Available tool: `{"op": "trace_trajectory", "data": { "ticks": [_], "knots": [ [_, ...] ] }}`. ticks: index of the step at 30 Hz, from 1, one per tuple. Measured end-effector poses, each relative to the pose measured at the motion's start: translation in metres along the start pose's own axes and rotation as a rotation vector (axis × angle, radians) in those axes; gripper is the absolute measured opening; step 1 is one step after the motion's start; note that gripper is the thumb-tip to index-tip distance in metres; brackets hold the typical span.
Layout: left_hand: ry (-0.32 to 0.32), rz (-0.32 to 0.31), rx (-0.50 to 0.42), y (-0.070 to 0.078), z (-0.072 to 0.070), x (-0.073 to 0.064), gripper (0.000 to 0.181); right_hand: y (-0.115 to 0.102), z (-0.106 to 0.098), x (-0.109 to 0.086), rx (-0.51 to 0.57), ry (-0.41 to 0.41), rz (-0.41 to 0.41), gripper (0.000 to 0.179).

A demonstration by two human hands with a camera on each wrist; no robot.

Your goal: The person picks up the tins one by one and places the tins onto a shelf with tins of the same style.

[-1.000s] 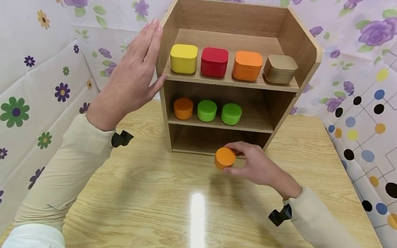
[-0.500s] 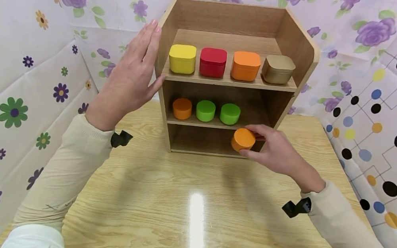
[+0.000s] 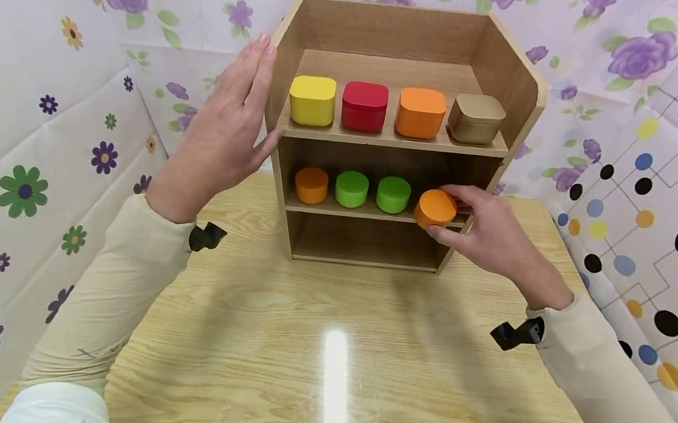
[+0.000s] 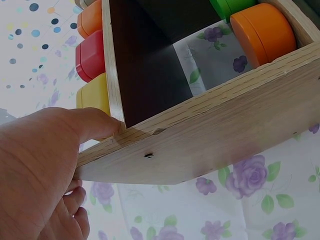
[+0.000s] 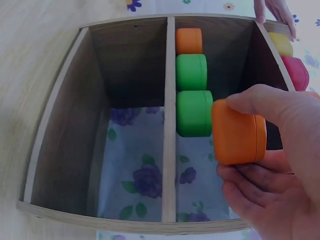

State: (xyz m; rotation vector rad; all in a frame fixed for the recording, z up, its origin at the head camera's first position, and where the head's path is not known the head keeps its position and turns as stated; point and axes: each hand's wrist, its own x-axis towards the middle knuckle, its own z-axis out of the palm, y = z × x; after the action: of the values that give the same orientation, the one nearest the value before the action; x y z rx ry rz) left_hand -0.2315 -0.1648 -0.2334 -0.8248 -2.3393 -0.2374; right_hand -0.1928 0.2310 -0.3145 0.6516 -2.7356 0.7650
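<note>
In the head view, my right hand point(image 3: 492, 236) pinches an orange round lidded container point(image 3: 435, 208) between thumb and fingers at the right end of the middle level of a small wooden shelf point(image 3: 393, 31). The right wrist view shows this container point(image 5: 234, 132) slightly out from the green one beside it. An orange container point(image 3: 311, 186), a green container point(image 3: 351, 189) and another green container point(image 3: 393, 195) stand in a row on that level. My left hand point(image 3: 221, 125) rests along the shelf's left side, fingers straight; its thumb point(image 4: 100, 124) touches the front edge.
On the top level stand yellow point(image 3: 312, 101), red point(image 3: 364, 107), orange point(image 3: 420, 113) and gold-brown point(image 3: 476, 119) squarish lidded boxes. The shelf stands on a wood-grain table point(image 3: 279, 328), with patterned sheets point(image 3: 630, 178) behind and at both sides.
My right hand has carried the orange container up and to the right, from in front of the bottom level to the middle level. The left hand has stayed against the shelf's side.
</note>
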Motion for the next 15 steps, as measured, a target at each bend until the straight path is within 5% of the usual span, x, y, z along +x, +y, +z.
{"op": "trace_trajectory", "data": {
  "ticks": [15],
  "knots": [
    [-0.005, 0.005, -0.006, 0.001, -0.001, 0.001, 0.09, -0.008, -0.001, 0.012, -0.027, 0.079, 0.078, 0.057]
  ]
}}
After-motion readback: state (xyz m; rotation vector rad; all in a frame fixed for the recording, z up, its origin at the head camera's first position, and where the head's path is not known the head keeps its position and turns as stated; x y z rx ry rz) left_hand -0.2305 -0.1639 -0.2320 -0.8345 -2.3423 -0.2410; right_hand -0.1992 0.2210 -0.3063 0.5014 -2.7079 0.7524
